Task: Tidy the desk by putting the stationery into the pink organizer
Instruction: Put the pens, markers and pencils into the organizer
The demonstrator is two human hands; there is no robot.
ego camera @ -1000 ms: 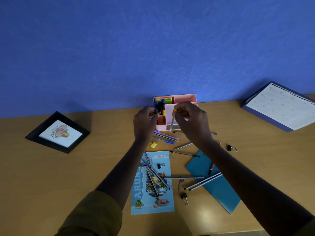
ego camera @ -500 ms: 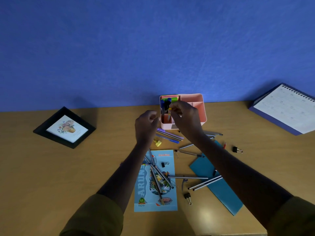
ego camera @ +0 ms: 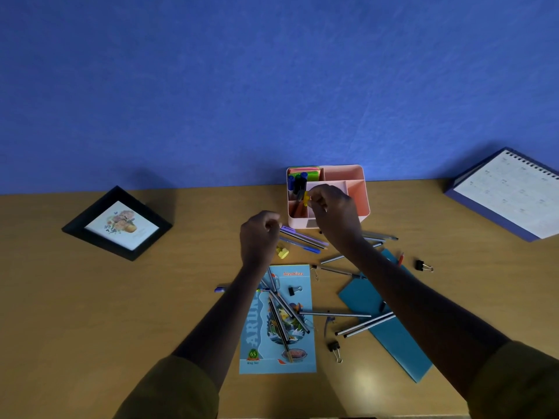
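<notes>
The pink organizer (ego camera: 360, 192) stands at the back of the desk against the blue wall, with capped pens (ego camera: 298, 182) upright in its left compartment and coloured sticky notes behind them. My right hand (ego camera: 334, 216) is over the organizer's front left slot, pinching a yellow-capped pen (ego camera: 305, 199) that points down into it. My left hand (ego camera: 260, 234) hovers just left of the organizer with its fingers curled shut and nothing visible in them. Loose pens (ego camera: 302, 240) lie in front of the organizer, and several more (ego camera: 284, 309) lie across a blue booklet.
A blue booklet (ego camera: 276, 355) and a teal notebook (ego camera: 390, 337) lie near me with pens across them. Black binder clips (ego camera: 422, 265) are scattered about, and a yellow sharpener (ego camera: 282, 252) sits nearby. A framed picture (ego camera: 118, 223) lies left, a desk calendar (ego camera: 508, 192) right.
My right hand carried the yellow-capped pen left and down into the organizer's front left slot. My left hand drew back from the organizer, down and to the left.
</notes>
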